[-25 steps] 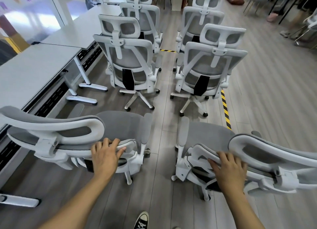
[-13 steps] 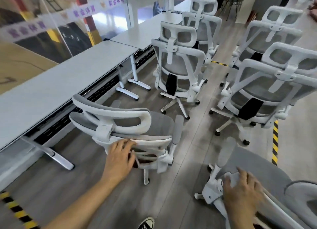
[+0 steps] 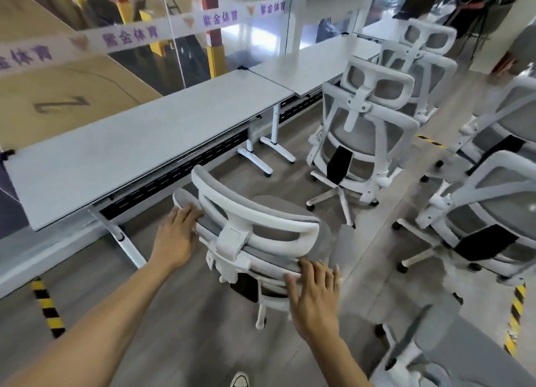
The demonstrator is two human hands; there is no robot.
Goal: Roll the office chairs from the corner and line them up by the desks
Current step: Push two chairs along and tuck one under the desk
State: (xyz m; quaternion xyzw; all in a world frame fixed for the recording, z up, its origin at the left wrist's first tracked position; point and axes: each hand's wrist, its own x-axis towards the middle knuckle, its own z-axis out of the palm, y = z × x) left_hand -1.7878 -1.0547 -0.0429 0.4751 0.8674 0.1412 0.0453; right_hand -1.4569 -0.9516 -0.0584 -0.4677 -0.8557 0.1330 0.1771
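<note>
office chair (image 3: 232, 241) with a white frame and grey mesh stands on the floor (image 3: 197, 328) just beside the long white table (image 3: 130, 148), its back towards the camera and turned at an angle to the table edge. both hands lie on the top edge of its backrest, below the headrest (image 3: 261, 216). the left hand (image 3: 174, 235) rests on the left end with fingers stretched nearly straight, and the right hand (image 3: 313, 293) lies on the right end with fingers spread flat. neither is wrapped round the frame, as far as can be seen. ahead, a second chair (image 3: 365, 142) stands near the joint between this table and the next table (image 3: 307, 67), with a third chair (image 3: 423, 52) behind it. more chairs (image 3: 493, 218) stand to the right, apart from the tables, and part of another chair (image 3: 464, 357) shows in the lower right corner. yellow and black tape (image 3: 46, 308) marks the floor. a shoe (image 3: 240, 381) shows at the bottom edge.
</note>
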